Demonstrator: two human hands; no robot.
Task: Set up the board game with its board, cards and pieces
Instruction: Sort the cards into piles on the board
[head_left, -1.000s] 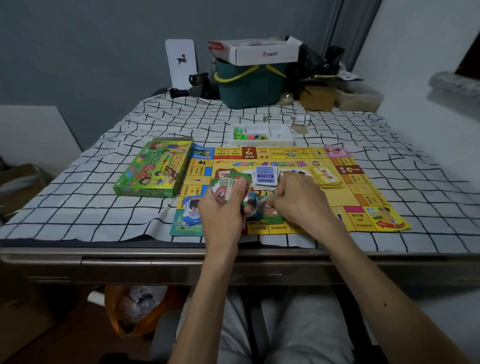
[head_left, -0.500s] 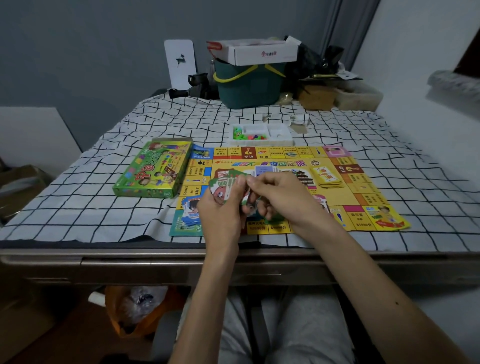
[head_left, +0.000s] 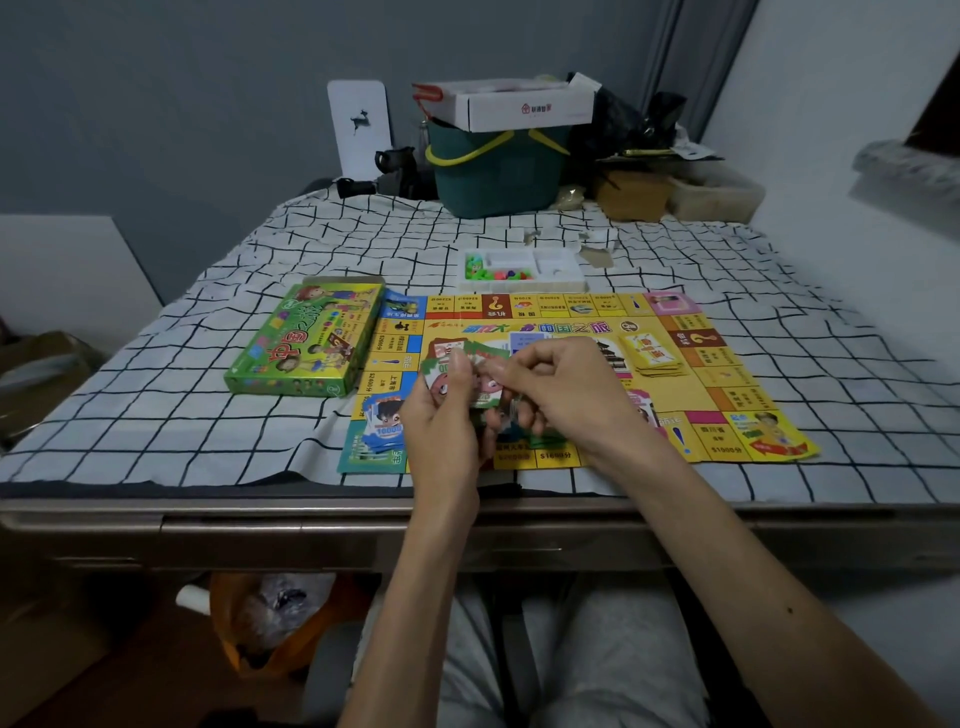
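Observation:
The yellow game board (head_left: 727, 384) lies unfolded on the checked cloth near the table's front edge. My left hand (head_left: 441, 426) grips a fanned stack of green-edged cards (head_left: 447, 376) above the board's near left part. My right hand (head_left: 561, 395) pinches the top card of that stack from the right. A yellow card pile (head_left: 652, 356) sits on the board's right side, a blue note pile (head_left: 384, 426) on its near left corner. The green game box (head_left: 306, 340) lies left of the board. A white tray (head_left: 563, 283) with coloured pieces stands behind it.
A green bucket (head_left: 496, 176) topped by a white carton (head_left: 524, 106) stands at the table's back, with boxes and bags (head_left: 675, 192) to its right. A white wall runs along the right. An orange bag (head_left: 270, 618) lies under the table by my knees.
My right hand rose from the board's near edge up to the card stack in my left hand and now pinches its top card. The left hand barely moved.

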